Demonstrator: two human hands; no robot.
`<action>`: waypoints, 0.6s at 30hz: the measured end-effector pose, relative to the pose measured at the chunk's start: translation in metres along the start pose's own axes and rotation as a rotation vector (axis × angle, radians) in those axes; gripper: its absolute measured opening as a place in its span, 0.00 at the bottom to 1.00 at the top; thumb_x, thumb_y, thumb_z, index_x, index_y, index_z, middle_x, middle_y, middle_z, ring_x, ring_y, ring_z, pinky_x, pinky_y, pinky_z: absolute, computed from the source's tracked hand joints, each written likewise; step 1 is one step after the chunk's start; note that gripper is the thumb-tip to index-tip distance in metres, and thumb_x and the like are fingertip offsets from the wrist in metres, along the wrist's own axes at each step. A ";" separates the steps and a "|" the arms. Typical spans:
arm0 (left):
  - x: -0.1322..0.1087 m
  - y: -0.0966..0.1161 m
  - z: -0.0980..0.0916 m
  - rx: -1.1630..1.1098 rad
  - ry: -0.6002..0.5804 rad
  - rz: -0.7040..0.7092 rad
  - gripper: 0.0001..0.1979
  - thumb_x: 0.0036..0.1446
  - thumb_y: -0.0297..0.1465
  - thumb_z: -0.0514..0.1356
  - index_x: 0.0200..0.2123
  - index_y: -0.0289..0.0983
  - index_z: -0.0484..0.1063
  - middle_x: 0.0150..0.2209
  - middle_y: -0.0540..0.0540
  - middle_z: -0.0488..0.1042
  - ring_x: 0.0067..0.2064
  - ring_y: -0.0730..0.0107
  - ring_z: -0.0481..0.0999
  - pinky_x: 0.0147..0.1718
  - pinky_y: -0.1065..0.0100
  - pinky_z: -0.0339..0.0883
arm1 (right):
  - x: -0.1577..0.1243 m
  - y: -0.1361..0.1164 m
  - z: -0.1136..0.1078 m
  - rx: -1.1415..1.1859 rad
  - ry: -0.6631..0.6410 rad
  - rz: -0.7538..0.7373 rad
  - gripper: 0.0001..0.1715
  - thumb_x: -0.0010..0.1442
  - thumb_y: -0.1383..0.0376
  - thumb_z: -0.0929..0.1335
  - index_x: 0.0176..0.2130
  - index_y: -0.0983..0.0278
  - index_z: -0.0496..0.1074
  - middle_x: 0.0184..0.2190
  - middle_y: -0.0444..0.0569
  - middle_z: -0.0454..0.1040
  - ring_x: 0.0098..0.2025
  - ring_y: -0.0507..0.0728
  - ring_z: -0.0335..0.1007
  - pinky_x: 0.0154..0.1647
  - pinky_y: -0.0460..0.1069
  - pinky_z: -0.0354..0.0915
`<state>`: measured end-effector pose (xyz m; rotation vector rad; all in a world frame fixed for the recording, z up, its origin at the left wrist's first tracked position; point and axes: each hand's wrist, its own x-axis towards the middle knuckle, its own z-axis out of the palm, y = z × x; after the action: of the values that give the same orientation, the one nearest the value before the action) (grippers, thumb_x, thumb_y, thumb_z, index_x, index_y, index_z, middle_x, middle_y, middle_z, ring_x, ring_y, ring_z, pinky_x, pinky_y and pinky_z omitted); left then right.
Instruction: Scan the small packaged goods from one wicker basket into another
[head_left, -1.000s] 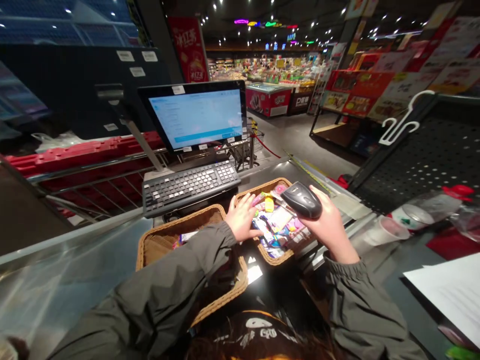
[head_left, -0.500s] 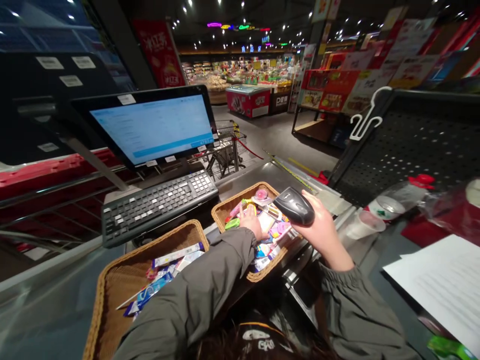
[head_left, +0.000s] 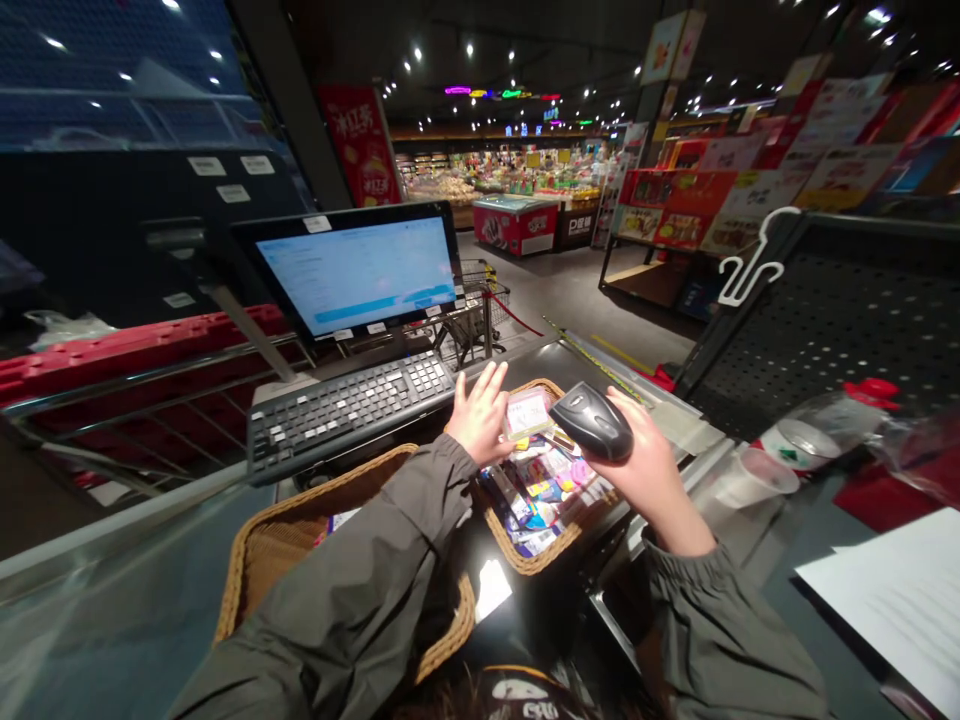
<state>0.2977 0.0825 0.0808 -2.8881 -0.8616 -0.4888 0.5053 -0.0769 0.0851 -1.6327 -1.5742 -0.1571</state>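
My left hand [head_left: 478, 418] is above the far left edge of the right wicker basket [head_left: 517, 560]. A small clear package with a white label [head_left: 528, 412] is held between its thumb and fingers; the fingertips stretch out beyond the package. My right hand [head_left: 645, 455] is wrapped around a black handheld barcode scanner [head_left: 592, 422], whose head points left toward the package. Under both hands the basket holds a heap of small colourful wrapped sweets [head_left: 544, 485]. The left wicker basket [head_left: 244, 560] is partly covered by my left sleeve, and only a bit of its contents shows.
A black keyboard [head_left: 352, 405] lies beyond the left basket, below a lit monitor [head_left: 360, 270]. At the right are a clear plastic cup [head_left: 757, 480], a bottle with a red cap [head_left: 847, 410] and white paper sheets [head_left: 892, 590]. A white hanger [head_left: 754, 260] hangs on a black perforated panel.
My left hand has come up out of the sweets, toward the left, and now has the labelled clear package. The scanner stays in my right hand. The view has shifted slightly.
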 end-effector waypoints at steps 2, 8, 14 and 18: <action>-0.015 -0.010 -0.033 0.043 0.067 -0.033 0.31 0.49 0.46 0.67 0.52 0.34 0.70 0.72 0.30 0.43 0.72 0.37 0.44 0.66 0.30 0.33 | 0.005 -0.017 0.001 0.015 -0.018 -0.071 0.24 0.52 0.60 0.70 0.49 0.61 0.70 0.52 0.59 0.74 0.65 0.72 0.61 0.65 0.72 0.56; -0.062 -0.041 -0.098 0.148 0.183 -0.133 0.33 0.45 0.39 0.71 0.54 0.34 0.68 0.72 0.30 0.43 0.73 0.36 0.43 0.66 0.31 0.27 | 0.019 -0.081 0.013 0.060 -0.135 -0.233 0.27 0.52 0.63 0.69 0.52 0.60 0.70 0.56 0.58 0.72 0.67 0.74 0.57 0.66 0.77 0.48; -0.107 -0.064 -0.125 0.234 0.239 -0.195 0.33 0.45 0.37 0.71 0.54 0.35 0.69 0.72 0.30 0.43 0.73 0.39 0.44 0.67 0.33 0.27 | 0.025 -0.134 0.032 0.096 -0.187 -0.361 0.24 0.50 0.62 0.70 0.48 0.60 0.73 0.56 0.59 0.72 0.67 0.76 0.57 0.64 0.79 0.48; -0.132 -0.071 -0.135 0.258 0.227 -0.229 0.32 0.47 0.38 0.70 0.54 0.33 0.69 0.72 0.30 0.43 0.73 0.40 0.44 0.67 0.34 0.26 | 0.022 -0.154 0.041 0.114 -0.205 -0.414 0.23 0.51 0.62 0.70 0.48 0.61 0.73 0.53 0.60 0.74 0.66 0.77 0.57 0.62 0.81 0.50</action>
<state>0.1171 0.0499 0.1644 -2.4593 -1.1286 -0.6564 0.3572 -0.0567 0.1444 -1.2499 -2.0293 -0.1173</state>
